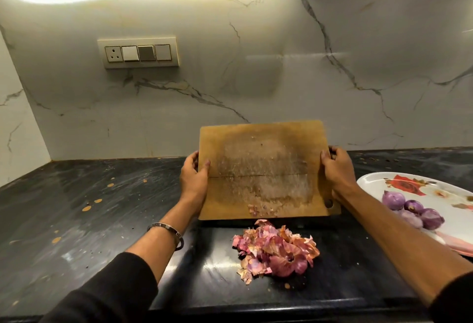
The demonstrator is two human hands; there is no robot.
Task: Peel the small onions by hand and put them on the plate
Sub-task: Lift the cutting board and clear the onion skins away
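The fingers [325, 161] of the right hand [337, 169] curl round the right edge of the wooden cutting board [263, 166], thumb on its face; the left hand [194, 176] grips the opposite edge the same way. Between them the board is tipped up, far edge raised towards twelve o'clock, near edge resting on or just above the dark surface [76, 207]; I cannot tell which. A few scraps of skin cling near that lower edge.

Just below it, at six o'clock from the hands, lies the heap of onion peels [277, 251] on the surface. The peeled onions [412, 210], four that I can count, sit together on the flowered plate [371, 182] out at about four o'clock, beside the right forearm, so the right hand is the nearer one to them.

I see no unpeeled onions, so the peeling looks finished; what remains seems to be shaking the last scraps down onto the heap, straight along the board's slope towards six o'clock.
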